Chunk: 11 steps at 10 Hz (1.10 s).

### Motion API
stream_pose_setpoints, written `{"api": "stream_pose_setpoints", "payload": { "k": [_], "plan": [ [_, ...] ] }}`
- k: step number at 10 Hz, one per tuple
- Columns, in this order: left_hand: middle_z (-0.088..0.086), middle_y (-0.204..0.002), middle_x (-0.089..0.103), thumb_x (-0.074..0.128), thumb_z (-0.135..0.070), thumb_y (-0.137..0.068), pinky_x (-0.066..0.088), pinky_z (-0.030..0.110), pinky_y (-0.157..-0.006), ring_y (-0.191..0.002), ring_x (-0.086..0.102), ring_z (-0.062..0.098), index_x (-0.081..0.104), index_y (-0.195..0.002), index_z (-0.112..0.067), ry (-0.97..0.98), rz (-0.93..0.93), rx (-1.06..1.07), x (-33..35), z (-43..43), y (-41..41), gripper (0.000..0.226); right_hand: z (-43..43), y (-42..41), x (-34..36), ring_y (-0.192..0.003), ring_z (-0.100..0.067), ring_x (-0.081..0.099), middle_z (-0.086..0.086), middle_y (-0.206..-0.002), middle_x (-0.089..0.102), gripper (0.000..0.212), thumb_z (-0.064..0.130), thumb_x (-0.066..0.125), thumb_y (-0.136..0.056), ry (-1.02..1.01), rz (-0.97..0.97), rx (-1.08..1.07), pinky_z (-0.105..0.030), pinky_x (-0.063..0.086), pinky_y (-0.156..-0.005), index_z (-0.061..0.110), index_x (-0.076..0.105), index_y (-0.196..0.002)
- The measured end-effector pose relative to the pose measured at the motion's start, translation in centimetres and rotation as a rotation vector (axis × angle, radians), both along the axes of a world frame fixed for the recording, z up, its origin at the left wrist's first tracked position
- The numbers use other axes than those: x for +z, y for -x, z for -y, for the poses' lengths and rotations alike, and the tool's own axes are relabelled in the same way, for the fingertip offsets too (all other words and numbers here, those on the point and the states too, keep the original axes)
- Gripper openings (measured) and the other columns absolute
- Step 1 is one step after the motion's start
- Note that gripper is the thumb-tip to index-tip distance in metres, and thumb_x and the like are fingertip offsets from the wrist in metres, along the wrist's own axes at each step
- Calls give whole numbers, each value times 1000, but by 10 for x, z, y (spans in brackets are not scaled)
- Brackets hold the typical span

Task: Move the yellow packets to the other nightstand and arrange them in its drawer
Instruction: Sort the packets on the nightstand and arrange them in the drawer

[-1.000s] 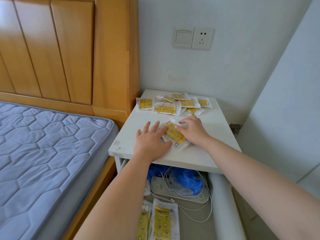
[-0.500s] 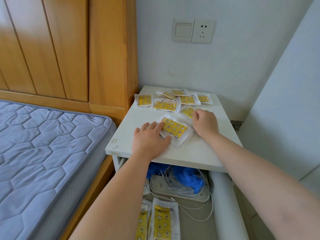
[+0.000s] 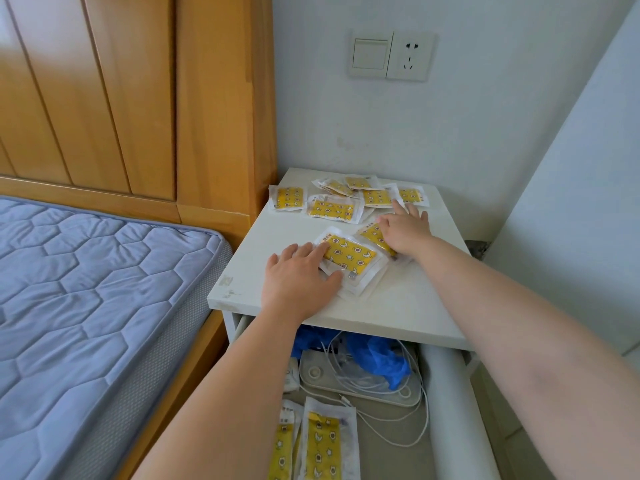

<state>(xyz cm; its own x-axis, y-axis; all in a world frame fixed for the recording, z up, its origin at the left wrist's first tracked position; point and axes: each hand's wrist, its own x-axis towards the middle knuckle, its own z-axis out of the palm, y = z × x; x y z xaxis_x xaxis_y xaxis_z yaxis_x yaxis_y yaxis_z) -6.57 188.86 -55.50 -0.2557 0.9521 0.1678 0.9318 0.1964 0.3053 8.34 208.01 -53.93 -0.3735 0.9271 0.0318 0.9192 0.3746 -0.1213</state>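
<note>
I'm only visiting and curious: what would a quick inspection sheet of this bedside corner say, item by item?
Surface: white nightstand top, scuffed at its near left corner; drawer below it stands open.
Job's things: stack of yellow packets under the left hand; one packet under the right hand; loose packets scattered at the back; more packets in the drawer.
Clutter: blue plastic bundle and flat white device in the drawer.
Grippers: left hand presses flat on the stack; right hand lies spread over a packet.
Cables: white cables looped over the device.
Surroundings: mattress and wooden headboard to the left; wall switch and socket above.
</note>
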Motion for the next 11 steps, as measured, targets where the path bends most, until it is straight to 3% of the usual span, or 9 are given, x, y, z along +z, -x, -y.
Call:
{"api": "stream_pose_setpoints", "payload": {
  "k": [2, 3, 4, 5, 7, 8, 9, 10, 11],
  "plan": [
    [-8, -156, 26, 33, -61, -93, 12, 43, -118, -146, 15, 18, 20, -150, -36, 2, -1, 6, -1, -1, 0, 64, -7, 12, 3, -147, -28, -1, -1, -160, 7, 53, 42, 14, -102, 64, 51, 2, -51, -1, -116, 21, 34, -147],
    [-8, -156, 26, 34, -60, -93, 12, 43, -118, -146, 16, 18, 20, -150, -36, 2, 1, 7, -1, 0, 1, 64, -7, 10, 2, -145, -28, 10, -3, -157, 19, 61, 48, 19, -100, 61, 7, -31, -52, 5, -116, 11, 35, -146],
    [-8, -156, 26, 34, -60, -93, 12, 43, -118, -146, 16, 18, 20, -150, -36, 11, -1, 8, -1, 0, 0, 64, -1, 2, 2, -142, -29, 19, -6, -154, 26, 63, 47, 29, -99, 11, -77, -37, -50, 15, -115, 3, 34, -144],
    [-8, -156, 27, 33, -61, -93, 13, 43, -117, -145, 17, 18, 20, -150, -36, 13, -8, 9, 0, 0, 0, 63, 11, -10, 3, -139, -25, 23, -6, -152, 28, 57, 37, 42, -98, -49, -307, -2, -44, 28, -111, -2, 36, -140],
    [-8, -156, 27, 34, -60, -93, 13, 43, -118, -146, 17, 18, 21, -150, -36, 18, -5, 14, 1, 0, 0, 63, 37, -36, 0, -136, -21, 26, -3, -150, 31, 53, 24, 50, -96, -139, -496, 87, -26, 24, -107, 0, 36, -141],
    [-8, -156, 28, 34, -59, -93, 13, 43, -118, -145, 17, 18, 22, -150, -36, 15, -7, 16, 0, 0, 0, 63, 50, -50, -2, -133, -18, 34, -2, -143, 43, 44, 14, 51, -93, -222, -624, 97, -17, 22, -102, 3, 47, -136],
    [-8, -156, 28, 34, -59, -93, 13, 43, -118, -145, 17, 18, 21, -150, -36, 22, -10, 17, 1, 0, 0, 63, 73, -62, -6, -118, -17, 50, -4, -122, 61, 33, 16, 45, -90, -273, -808, 36, -14, 30, -94, 5, 66, -113],
    [-7, -156, 27, 33, -59, -93, 13, 44, -118, -146, 17, 19, 21, -150, -36, 23, -10, 18, 1, 0, 0, 63, 88, -70, -4, -100, -14, 55, 1, -100, 63, 30, 21, 43, -86, -276, -946, -50, -12, 33, -76, 5, 68, -91],
    [-8, -156, 28, 33, -60, -93, 14, 44, -118, -145, 18, 18, 21, -150, -36, 24, -15, 20, 0, -1, 0, 63, 82, -70, 3, -102, -19, 54, -2, -104, 60, 16, 16, 51, -90, -276, -841, -132, -19, 33, -75, 7, 64, -95]
  ]
}}
